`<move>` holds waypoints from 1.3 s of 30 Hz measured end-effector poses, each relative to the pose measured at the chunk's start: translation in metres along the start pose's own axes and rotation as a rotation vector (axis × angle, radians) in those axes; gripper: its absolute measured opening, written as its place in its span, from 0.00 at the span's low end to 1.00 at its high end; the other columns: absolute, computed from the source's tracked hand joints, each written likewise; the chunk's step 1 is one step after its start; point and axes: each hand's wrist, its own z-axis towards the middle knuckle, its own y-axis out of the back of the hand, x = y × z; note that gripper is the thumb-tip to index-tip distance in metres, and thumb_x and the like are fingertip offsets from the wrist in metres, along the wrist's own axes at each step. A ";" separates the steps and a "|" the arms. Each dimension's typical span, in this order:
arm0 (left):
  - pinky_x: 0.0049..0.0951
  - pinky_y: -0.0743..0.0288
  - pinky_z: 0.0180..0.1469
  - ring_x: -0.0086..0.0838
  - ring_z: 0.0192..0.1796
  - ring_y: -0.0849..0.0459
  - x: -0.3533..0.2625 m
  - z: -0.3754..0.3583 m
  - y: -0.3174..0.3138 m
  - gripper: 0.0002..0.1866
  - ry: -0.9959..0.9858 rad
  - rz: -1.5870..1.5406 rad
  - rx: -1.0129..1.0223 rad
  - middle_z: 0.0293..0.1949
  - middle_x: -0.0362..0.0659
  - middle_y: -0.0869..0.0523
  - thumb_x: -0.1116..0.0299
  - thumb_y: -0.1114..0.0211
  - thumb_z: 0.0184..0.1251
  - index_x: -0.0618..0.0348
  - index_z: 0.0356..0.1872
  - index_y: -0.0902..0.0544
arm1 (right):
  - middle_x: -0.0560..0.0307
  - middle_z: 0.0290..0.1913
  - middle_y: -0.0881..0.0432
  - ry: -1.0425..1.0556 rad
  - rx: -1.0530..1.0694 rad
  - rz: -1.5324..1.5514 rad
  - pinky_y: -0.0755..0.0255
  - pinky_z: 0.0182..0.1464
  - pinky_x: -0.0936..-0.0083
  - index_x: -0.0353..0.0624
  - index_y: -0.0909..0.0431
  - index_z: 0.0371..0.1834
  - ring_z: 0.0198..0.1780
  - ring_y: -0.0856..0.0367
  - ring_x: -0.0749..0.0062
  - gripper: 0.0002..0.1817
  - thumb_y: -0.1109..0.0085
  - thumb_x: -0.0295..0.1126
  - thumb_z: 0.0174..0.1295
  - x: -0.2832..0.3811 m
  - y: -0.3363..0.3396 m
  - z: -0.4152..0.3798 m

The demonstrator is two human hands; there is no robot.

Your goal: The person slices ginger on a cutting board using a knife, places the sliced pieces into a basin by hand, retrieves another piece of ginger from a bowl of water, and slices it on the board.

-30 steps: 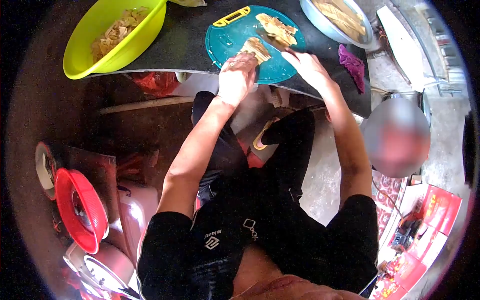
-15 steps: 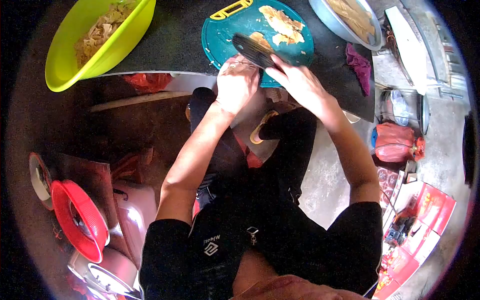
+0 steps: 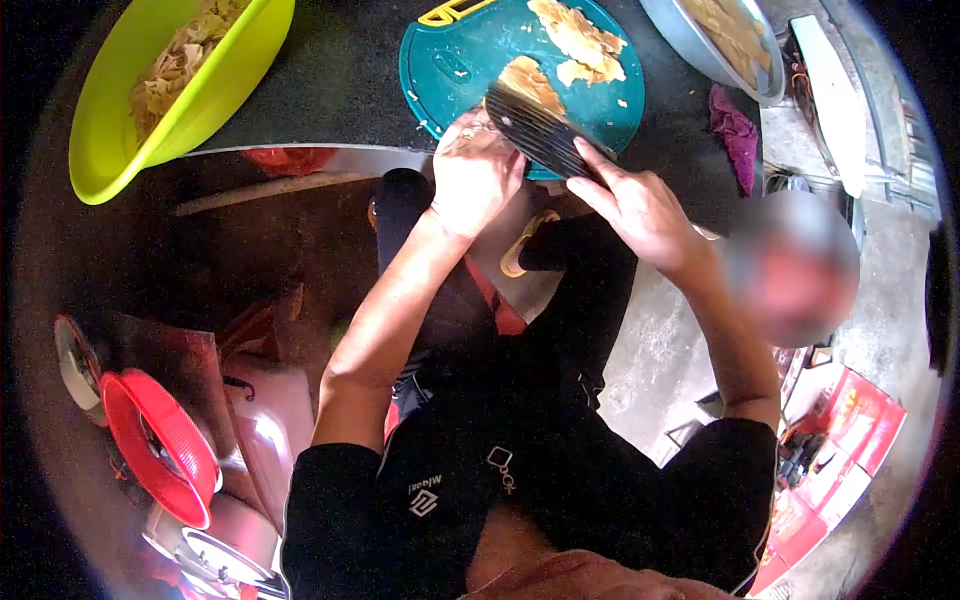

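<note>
My right hand (image 3: 645, 210) grips the handle end of a kitchen knife (image 3: 540, 132), whose broad dark blade has pale lines along it. The blade slants up and left over the near part of a round teal cutting board (image 3: 430, 70). Close by its tip, my left hand (image 3: 475, 175) is curled at the board's near left edge. Pale shreds show at its fingers, but what it holds is not clear. A tan, sheet-like food piece (image 3: 530, 80) lies just beyond the blade. Farther back on the board is a larger crumpled pile of the same food (image 3: 580, 45).
A lime-green basin (image 3: 215, 95) with cut pieces stands at the table's left. On the right are a pale basin (image 3: 690, 40) of tan sheets and a purple cloth (image 3: 733, 140). Red baskets (image 3: 160, 450) and boxes (image 3: 850, 430) sit lower down. A blurred patch covers part of the right side.
The knife and my right hand have shifted right, away from my left hand, uncovering more of the near food piece. My left hand stays almost in place. The view has shifted slightly.
</note>
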 end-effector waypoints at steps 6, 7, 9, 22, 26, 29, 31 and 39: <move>0.33 0.26 0.53 0.31 0.37 0.15 -0.001 -0.005 0.004 0.08 0.041 0.066 0.114 0.32 0.39 0.14 0.67 0.32 0.51 0.54 0.34 0.13 | 0.35 0.25 0.20 0.009 0.045 -0.060 0.23 0.36 0.53 0.43 0.35 0.70 0.30 0.17 0.40 0.33 0.49 0.54 0.69 0.018 -0.010 0.056; 0.32 0.26 0.51 0.31 0.36 0.15 0.000 -0.005 0.003 0.08 0.051 0.070 0.122 0.31 0.39 0.14 0.67 0.32 0.51 0.53 0.34 0.13 | 0.37 0.26 0.19 0.040 0.018 -0.089 0.23 0.36 0.52 0.48 0.38 0.72 0.32 0.16 0.41 0.34 0.50 0.56 0.68 0.014 -0.018 0.064; 0.33 0.26 0.53 0.31 0.36 0.15 -0.003 -0.004 0.005 0.07 0.082 0.082 0.174 0.31 0.39 0.14 0.68 0.32 0.51 0.54 0.33 0.13 | 0.37 0.27 0.19 0.062 -0.010 -0.069 0.23 0.36 0.52 0.48 0.38 0.71 0.32 0.16 0.42 0.34 0.50 0.56 0.68 0.010 -0.021 0.062; 0.37 0.23 0.51 0.39 0.37 0.15 -0.002 0.003 0.004 0.04 0.009 -0.026 0.042 0.31 0.45 0.15 0.73 0.32 0.51 0.59 0.28 0.17 | 0.34 0.31 0.18 -0.049 -0.016 -0.062 0.23 0.45 0.50 0.49 0.38 0.73 0.38 0.16 0.37 0.35 0.52 0.58 0.68 0.004 -0.017 0.055; 0.37 0.23 0.48 0.39 0.36 0.16 -0.007 0.009 0.006 0.02 -0.013 -0.001 0.008 0.30 0.46 0.15 0.74 0.33 0.52 0.60 0.26 0.18 | 0.35 0.34 0.17 0.021 -0.037 0.011 0.25 0.51 0.51 0.46 0.37 0.71 0.44 0.17 0.40 0.36 0.53 0.60 0.68 0.014 -0.015 0.075; 0.35 0.22 0.45 0.40 0.36 0.16 -0.008 0.009 0.005 0.02 -0.043 0.002 -0.028 0.30 0.47 0.15 0.75 0.33 0.53 0.60 0.27 0.17 | 0.34 0.46 0.19 -0.008 -0.012 0.021 0.30 0.60 0.55 0.50 0.38 0.73 0.55 0.21 0.42 0.35 0.56 0.58 0.69 0.021 -0.011 0.078; 0.34 0.22 0.45 0.40 0.37 0.16 -0.009 0.007 0.004 0.02 -0.029 0.020 0.000 0.31 0.47 0.15 0.75 0.33 0.53 0.60 0.27 0.17 | 0.34 0.50 0.19 0.014 -0.039 0.014 0.32 0.62 0.57 0.48 0.38 0.73 0.57 0.23 0.43 0.35 0.58 0.59 0.70 0.014 -0.011 0.068; 0.35 0.22 0.48 0.39 0.40 0.14 -0.006 0.010 0.005 0.02 -0.093 0.021 -0.022 0.33 0.47 0.14 0.74 0.33 0.56 0.60 0.30 0.17 | 0.36 0.60 0.24 0.004 -0.066 0.029 0.30 0.63 0.58 0.40 0.38 0.72 0.62 0.25 0.43 0.38 0.57 0.60 0.70 -0.009 -0.009 0.038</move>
